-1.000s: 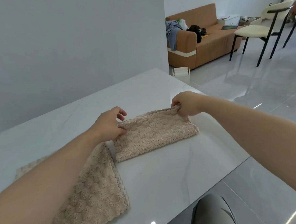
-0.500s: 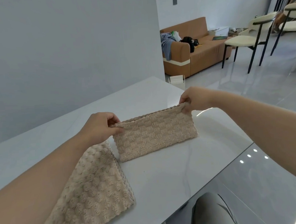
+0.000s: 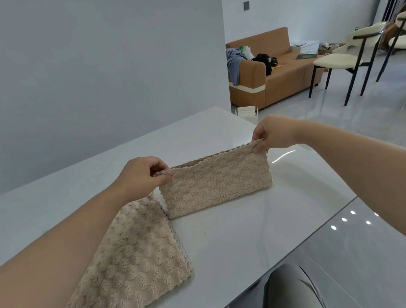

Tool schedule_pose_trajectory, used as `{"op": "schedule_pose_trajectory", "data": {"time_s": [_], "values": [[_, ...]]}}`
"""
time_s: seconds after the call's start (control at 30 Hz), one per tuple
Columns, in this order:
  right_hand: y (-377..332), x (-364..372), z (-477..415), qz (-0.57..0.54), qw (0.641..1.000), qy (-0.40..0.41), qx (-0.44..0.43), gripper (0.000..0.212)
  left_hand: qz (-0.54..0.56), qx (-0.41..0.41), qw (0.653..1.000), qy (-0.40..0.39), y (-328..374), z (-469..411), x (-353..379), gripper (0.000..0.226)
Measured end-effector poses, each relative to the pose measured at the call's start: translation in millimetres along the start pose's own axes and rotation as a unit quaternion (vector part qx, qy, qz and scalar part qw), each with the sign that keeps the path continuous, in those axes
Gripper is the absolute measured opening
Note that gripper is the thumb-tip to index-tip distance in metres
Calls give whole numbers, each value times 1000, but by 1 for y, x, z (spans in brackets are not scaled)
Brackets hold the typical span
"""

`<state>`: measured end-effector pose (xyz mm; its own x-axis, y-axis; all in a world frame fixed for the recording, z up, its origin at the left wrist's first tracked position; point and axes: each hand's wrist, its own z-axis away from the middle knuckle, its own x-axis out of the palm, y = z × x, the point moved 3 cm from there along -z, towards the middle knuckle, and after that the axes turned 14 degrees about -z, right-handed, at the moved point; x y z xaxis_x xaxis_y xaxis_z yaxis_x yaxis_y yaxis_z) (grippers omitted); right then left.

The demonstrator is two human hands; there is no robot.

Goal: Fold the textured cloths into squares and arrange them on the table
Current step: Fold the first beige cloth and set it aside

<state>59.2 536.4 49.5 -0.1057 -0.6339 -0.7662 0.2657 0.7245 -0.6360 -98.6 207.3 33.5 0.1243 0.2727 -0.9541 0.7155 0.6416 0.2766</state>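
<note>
Between 2 hands over a white table (image 3: pixel 239 235), a folded beige checker-textured cloth (image 3: pixel 215 184) hung with its lower edge on the tabletop, the left hand (image 3: pixel 142 176) pinching its left top corner, the right hand (image 3: pixel 274 134) pinching its right, while a second bubble-textured cloth (image 3: pixel 132 262) lay flat under the left forearm.
</note>
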Motion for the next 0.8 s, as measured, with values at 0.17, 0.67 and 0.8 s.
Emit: {"op": "schedule_pose_trajectory", "data": {"time_s": [0.17, 0.67, 0.8], "values": [[0, -3, -1, -4, 1000, -11, 11, 4, 10, -12, 1000, -3, 1, 4, -4, 10], [-12, -8, -11, -80, 993, 79, 39, 2, 171, -108, 979, -2, 6, -19, 2, 3], [-3, -8, -22, -87, 972, 220, -9, 3, 61, -101, 989, 94, 11, -26, 2, 5]]}}
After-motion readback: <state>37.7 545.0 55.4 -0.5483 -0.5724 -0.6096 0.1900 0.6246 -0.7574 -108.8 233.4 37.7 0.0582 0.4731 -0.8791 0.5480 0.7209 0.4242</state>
